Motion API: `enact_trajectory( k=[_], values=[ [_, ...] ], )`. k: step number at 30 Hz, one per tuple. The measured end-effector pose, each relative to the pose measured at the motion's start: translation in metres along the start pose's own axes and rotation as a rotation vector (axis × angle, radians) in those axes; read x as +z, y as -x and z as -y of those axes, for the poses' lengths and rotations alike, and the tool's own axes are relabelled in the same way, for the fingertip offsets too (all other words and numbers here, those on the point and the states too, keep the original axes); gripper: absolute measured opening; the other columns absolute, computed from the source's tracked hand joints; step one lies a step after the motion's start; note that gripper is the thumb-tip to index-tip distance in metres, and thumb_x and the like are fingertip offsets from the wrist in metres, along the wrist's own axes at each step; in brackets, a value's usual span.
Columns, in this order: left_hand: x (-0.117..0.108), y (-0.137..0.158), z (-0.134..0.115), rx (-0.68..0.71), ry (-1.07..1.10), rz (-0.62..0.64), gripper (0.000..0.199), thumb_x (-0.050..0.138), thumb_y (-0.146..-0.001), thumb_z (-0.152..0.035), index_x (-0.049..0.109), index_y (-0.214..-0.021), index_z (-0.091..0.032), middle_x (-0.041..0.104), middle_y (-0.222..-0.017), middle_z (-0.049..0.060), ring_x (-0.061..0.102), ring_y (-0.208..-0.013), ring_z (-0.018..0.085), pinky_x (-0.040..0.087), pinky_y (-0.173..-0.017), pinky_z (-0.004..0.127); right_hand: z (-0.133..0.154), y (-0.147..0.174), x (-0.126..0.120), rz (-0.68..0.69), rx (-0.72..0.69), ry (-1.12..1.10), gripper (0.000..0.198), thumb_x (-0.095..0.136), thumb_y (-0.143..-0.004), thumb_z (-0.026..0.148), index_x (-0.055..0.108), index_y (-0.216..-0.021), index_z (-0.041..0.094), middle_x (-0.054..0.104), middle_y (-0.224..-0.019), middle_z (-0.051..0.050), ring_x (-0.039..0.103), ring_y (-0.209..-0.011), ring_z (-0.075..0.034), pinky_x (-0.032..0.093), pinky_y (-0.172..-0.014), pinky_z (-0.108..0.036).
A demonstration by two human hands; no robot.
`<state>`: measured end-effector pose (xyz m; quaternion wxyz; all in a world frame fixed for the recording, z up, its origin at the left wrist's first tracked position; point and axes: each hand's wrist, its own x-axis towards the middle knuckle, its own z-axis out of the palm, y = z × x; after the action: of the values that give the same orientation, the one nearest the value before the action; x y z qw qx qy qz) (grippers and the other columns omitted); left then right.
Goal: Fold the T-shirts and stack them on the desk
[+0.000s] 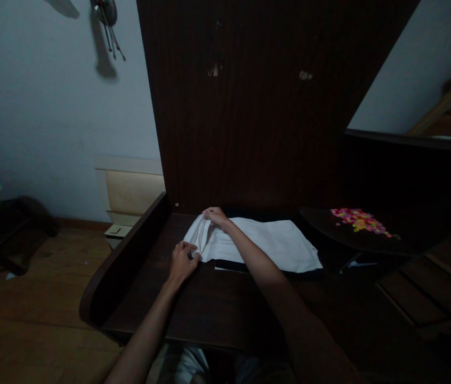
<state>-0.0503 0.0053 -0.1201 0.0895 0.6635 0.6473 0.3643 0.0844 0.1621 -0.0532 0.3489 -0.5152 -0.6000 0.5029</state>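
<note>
A white cloth (271, 240), perhaps a folded garment, lies lengthwise on the dark wooden desk (205, 314). Its left end is bunched and lifted a little. My left hand (183, 261) is closed on the near corner of that end, fingers curled at the edge. At the far corner, my right hand (215, 216) pinches the fabric, and its forearm crosses over the cloth. Something dark and flat (233, 265) shows beneath the cloth along the near edge; its kind cannot be made out.
A raised side board (125, 261) borders the desk on the left, and a tall dark panel (249, 117) stands behind. To the right, a dark rounded shelf (317, 224) bears a cluster of pink and yellow petal-like pieces (361, 221). A pale wooden piece (133, 192) leans by the wall.
</note>
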Motion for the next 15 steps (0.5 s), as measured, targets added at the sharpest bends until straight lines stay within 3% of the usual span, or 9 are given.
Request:
enact_trajectory(
  k=[7,11,15],
  values=[
    [-0.002,0.002,-0.003,0.055,-0.083,0.05,0.015,0.06,-0.075,-0.023,0.074,-0.079,-0.021,0.061,-0.104,0.009,0.056,-0.1,0.026,0.045,-0.09,0.043,-0.007,-0.006,0.0,0.024,-0.063,0.034,0.029,0.065,-0.061,0.006,0.07,-0.089,0.014,0.064,-0.068,0.001,0.055,-0.053,-0.008,0.04,-0.046,-0.016],
    [-0.001,0.002,-0.002,0.075,-0.155,-0.012,0.022,0.054,-0.082,-0.026,0.07,-0.07,-0.017,0.063,-0.093,0.01,0.058,-0.093,0.026,0.045,-0.086,0.042,-0.013,-0.011,-0.001,0.003,-0.091,0.08,0.029,0.066,-0.06,0.005,0.07,-0.087,0.015,0.065,-0.07,0.001,0.056,-0.055,-0.009,0.042,-0.05,-0.017],
    [0.0,0.002,0.001,0.098,-0.168,-0.055,0.027,0.047,-0.087,-0.027,0.068,-0.072,-0.017,0.063,-0.081,0.009,0.059,-0.083,0.023,0.047,-0.082,0.038,-0.019,-0.015,-0.003,-0.018,-0.132,0.106,0.026,0.075,-0.057,0.013,0.069,-0.083,0.015,0.065,-0.072,0.001,0.059,-0.061,-0.011,0.046,-0.056,-0.019]
  ],
)
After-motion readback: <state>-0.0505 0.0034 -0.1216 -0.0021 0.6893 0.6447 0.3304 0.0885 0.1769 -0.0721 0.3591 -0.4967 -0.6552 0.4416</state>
